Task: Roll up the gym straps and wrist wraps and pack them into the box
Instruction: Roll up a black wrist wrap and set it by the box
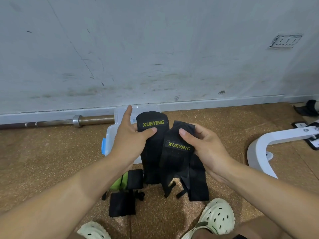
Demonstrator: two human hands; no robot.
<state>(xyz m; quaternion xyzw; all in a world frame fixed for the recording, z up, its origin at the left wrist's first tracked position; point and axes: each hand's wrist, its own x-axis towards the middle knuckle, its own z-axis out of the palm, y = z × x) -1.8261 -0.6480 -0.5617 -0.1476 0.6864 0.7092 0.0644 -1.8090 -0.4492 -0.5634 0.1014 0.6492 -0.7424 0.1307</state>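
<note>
A gym corner: a steel barbell (pixel 57 121) lies along a scuffed white wall (pixel 155 49), on speckled rubber floor (pixel 43 161), beside a white equipment frame (pixel 259 145).

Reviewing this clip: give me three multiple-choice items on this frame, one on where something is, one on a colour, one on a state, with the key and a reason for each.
1. Where is the clear plastic box?
A. on the floor behind the left hand, near the wall
B. on the white bench frame
C. between the two shoes

2. What colour is the XUEYING lettering on the wrist wraps?
A. white
B. red
C. yellow-green

3. In what state is the wrap in the right hand?
A. rolled into a tight coil
B. unrolled, its ends hanging down
C. packed in the box

Key: 1 A, the box shows past the left hand by the skirting board. 2 C, both labels, on the left wrap and the right wrap, read yellow-green on black. 3 B, the right wrap's tails dangle toward the floor.
</note>
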